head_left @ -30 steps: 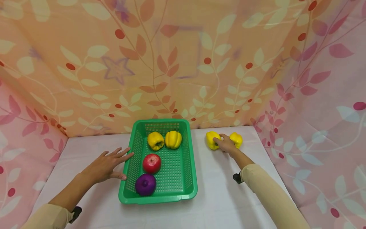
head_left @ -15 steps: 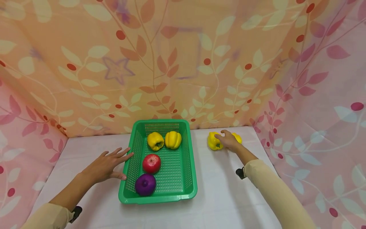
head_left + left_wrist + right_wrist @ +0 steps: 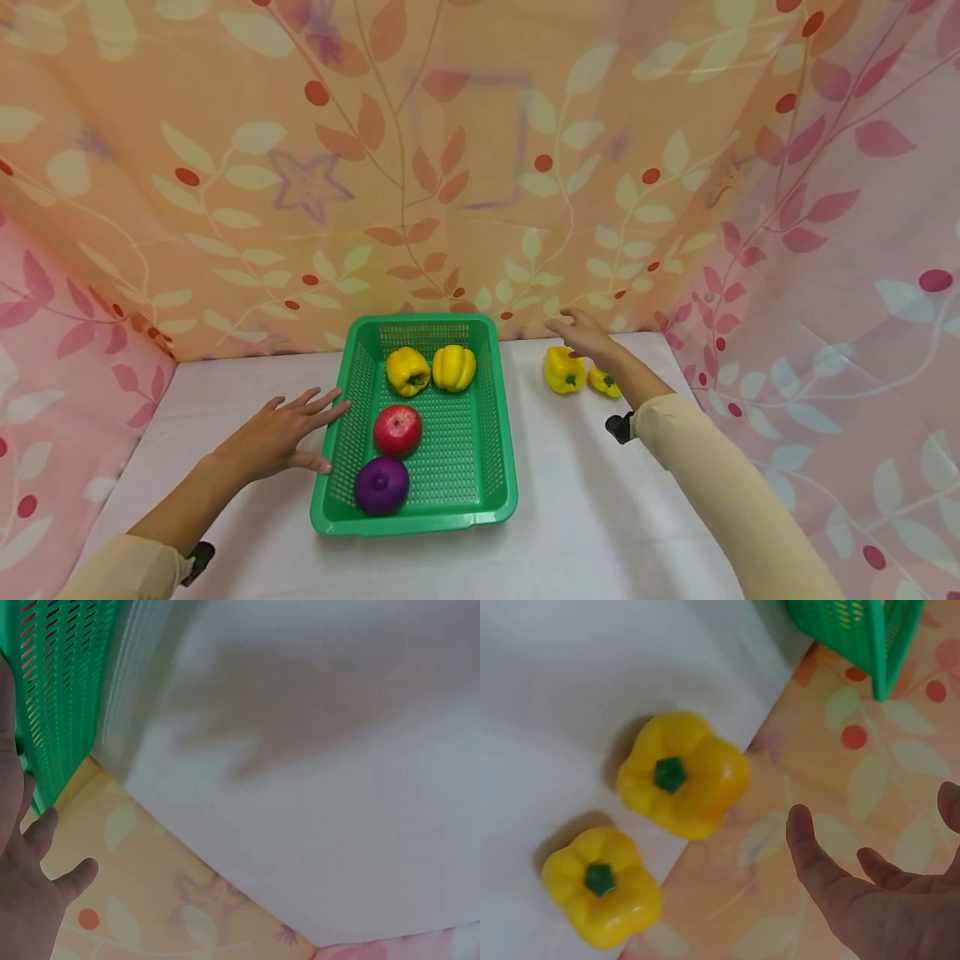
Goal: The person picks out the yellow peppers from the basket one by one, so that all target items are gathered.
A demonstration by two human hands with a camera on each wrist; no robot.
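Observation:
Two yellow bell peppers lie on the white table at the right: one pepper (image 3: 564,371) left of the other pepper (image 3: 603,382), both with green stems toward me. Above and behind them hovers my right hand (image 3: 594,340), fingers spread and holding nothing; in the right wrist view this hand (image 3: 889,900) is apart from the nearer pepper (image 3: 682,776). My left hand (image 3: 281,437) has its fingers spread at the left rim of the green basket (image 3: 512,467). In the basket are two yellow bell peppers (image 3: 453,368), a red round fruit (image 3: 397,430) and a purple round one (image 3: 382,485).
A white cloth (image 3: 562,517) covers the table. Floral curtains (image 3: 480,167) rise behind it and on both sides, the back one close behind the basket and peppers. Dark wrist cameras (image 3: 619,428) sit under both sleeves.
My right hand has let go of the peppers and lifted up and back from them. The right-hand pepper now lies closer to the other, stem toward me. My left hand stays put.

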